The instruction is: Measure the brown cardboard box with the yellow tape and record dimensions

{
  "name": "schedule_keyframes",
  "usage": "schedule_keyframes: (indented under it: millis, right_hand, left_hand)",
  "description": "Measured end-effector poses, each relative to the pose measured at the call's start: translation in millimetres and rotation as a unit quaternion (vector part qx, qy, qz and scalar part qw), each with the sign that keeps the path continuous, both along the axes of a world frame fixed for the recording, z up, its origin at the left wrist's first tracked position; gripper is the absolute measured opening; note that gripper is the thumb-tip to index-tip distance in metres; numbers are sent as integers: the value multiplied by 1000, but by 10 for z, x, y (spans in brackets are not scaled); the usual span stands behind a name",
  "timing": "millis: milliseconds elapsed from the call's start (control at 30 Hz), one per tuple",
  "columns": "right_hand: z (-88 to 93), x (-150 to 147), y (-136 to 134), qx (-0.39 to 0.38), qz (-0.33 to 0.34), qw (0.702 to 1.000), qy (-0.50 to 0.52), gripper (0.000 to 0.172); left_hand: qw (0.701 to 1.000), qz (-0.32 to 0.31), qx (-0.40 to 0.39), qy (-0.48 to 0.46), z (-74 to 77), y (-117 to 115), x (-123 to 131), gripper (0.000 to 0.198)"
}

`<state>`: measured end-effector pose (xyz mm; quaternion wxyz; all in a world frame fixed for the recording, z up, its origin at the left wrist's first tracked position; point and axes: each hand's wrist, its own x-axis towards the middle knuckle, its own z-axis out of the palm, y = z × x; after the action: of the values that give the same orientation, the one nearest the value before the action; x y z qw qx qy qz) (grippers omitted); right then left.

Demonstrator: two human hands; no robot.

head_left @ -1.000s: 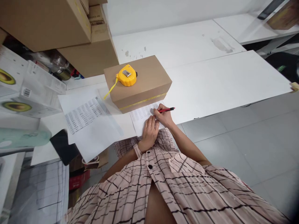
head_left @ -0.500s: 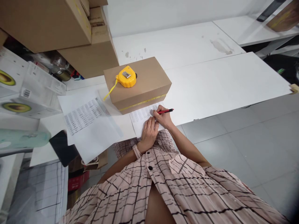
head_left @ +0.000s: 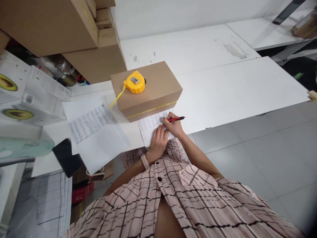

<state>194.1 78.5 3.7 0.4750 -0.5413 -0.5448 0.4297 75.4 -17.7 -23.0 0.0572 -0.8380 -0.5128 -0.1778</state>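
Note:
A red and black pen [head_left: 176, 119] is gripped in my right hand [head_left: 172, 125], whose fingers rest at a printed sheet of paper [head_left: 146, 129]. The pen's tip is hidden behind my fingers. My left hand [head_left: 158, 141] lies flat on the same sheet, fingers stretched out, close beside the right hand. Just beyond the sheet stands a closed cardboard box [head_left: 153, 79] with a strip of yellow tape along its side. On its top sits a yellow tape measure [head_left: 135, 82], with a short end of its strap or tape hanging over the left edge.
Left of the box lie larger printed papers [head_left: 99, 145], overhanging the table edge, and a black flat device [head_left: 67, 157]. Big cartons [head_left: 96, 56] are stacked at the back left, near white boxes with avocado pictures [head_left: 49, 105]. The white table [head_left: 230, 86] stretches to the right.

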Motion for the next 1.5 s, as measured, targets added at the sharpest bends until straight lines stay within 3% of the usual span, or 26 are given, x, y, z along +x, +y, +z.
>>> schedule_keyframes:
  millis: [700,1500]
  right_hand:
    - [-15,9,7,3,0,1000,2,29]
    - [10,-3,24,9,-27,1000,0,27]
  left_hand:
    - [999,5,-39,-8,15,-7,0,42]
    - [1000,7,-30,3,27,-12,2,42]
